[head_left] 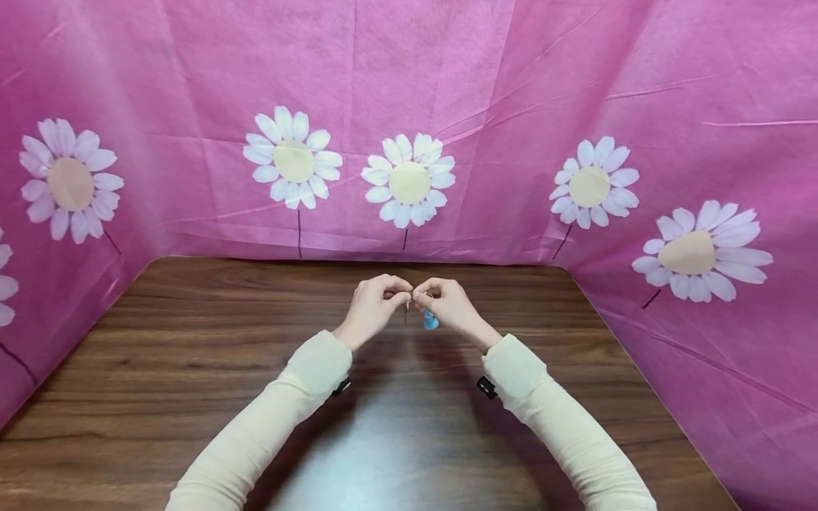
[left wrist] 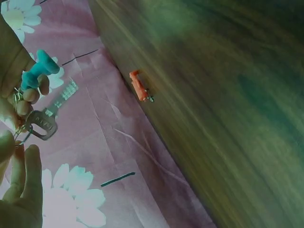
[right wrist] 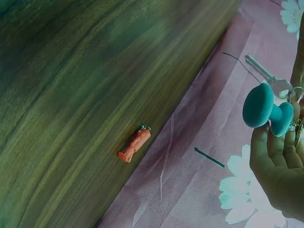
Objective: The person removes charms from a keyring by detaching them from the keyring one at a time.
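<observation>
Both hands meet above the far middle of the table. My left hand (head_left: pixel 377 305) pinches a metal ring (left wrist: pixel 24 138) between thumb and fingers. A silver key (left wrist: pixel 43 124) hangs from that ring. My right hand (head_left: pixel 449 301) pinches gold-coloured keychain links (right wrist: pixel 298 127) beside it. Below its fingers dangles a blue charm (right wrist: pixel 259 105), shaped like a small dumbbell, seen also as a blue spot (head_left: pixel 431 321) in the head view. Fingertips of both hands are close together, and they partly hide where the ring and the links meet.
An orange figure-like charm (left wrist: pixel 138 86) with a small metal fitting lies on the wooden table (head_left: pixel 224 369) near its far edge; the hands hide it in the head view. Pink cloth (head_left: pixel 211 71) with white flowers hangs behind and at both sides.
</observation>
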Available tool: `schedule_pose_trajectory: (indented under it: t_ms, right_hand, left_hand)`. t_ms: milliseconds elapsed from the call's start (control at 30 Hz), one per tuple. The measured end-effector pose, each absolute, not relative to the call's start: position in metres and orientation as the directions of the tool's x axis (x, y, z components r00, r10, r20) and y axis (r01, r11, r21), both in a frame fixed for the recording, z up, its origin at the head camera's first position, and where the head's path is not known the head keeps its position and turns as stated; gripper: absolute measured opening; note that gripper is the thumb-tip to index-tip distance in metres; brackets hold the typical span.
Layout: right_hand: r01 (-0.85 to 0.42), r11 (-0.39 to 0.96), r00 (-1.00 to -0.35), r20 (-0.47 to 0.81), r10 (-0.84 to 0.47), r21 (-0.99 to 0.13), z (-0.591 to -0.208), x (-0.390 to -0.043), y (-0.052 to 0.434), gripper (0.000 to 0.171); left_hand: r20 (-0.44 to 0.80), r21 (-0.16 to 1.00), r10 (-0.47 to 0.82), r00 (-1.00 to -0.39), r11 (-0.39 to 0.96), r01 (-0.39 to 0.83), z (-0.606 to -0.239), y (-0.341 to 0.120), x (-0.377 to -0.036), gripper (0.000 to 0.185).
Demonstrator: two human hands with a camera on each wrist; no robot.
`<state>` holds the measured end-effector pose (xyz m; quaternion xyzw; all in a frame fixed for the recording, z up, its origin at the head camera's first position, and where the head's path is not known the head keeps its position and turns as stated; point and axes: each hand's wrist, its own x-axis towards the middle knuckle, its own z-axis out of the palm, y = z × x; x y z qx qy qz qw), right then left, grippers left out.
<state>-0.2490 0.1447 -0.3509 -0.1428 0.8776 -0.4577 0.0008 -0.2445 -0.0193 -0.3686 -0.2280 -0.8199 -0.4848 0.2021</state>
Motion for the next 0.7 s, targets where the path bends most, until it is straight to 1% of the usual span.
schedule_pose_trajectory:
  t_ms: [167,267,400,567,700]
  right_hand:
    - [-0.243,0.535,-0.959,0.12,-0.255,-0.809,-0.3496,-0.2481,0.1438,0.012]
    - [-0.259,0.527,-0.954,0.13,-0.269,-0.81,-0.3495,-0.2485,0.1436,0.013]
    - [-0.278,0.536,-0.95,0.145,-0.277,-0.797,-0.3497,-0.2487,0.1435,0.015]
    - [-0.285,0.53,-0.949,0.16,-0.27,-0.799,-0.3506,-0.2482,0.1452,0.013]
    - [-0.289,0.516,-0.949,0.169,-0.266,-0.807,-0.3519,-0.2483,0.1457,0.01]
  left_hand:
    - [0.53,0.639,0.218,-0.819,0.532,0.555,-0.3649,-0.022,-0.2448,0.009]
    - [0.524,0.613,0.229,-0.82,0.568,0.55,-0.3653,-0.0231,-0.245,0.009]
    - [0.541,0.605,0.221,-0.812,0.568,0.558,-0.3684,-0.0241,-0.2455,0.008]
    - [0.585,0.615,0.174,-0.792,0.541,0.573,-0.3714,-0.0243,-0.2461,0.009]
    - [0.584,0.666,0.126,-0.802,0.491,0.562,-0.3726,-0.0239,-0.2448,0.01]
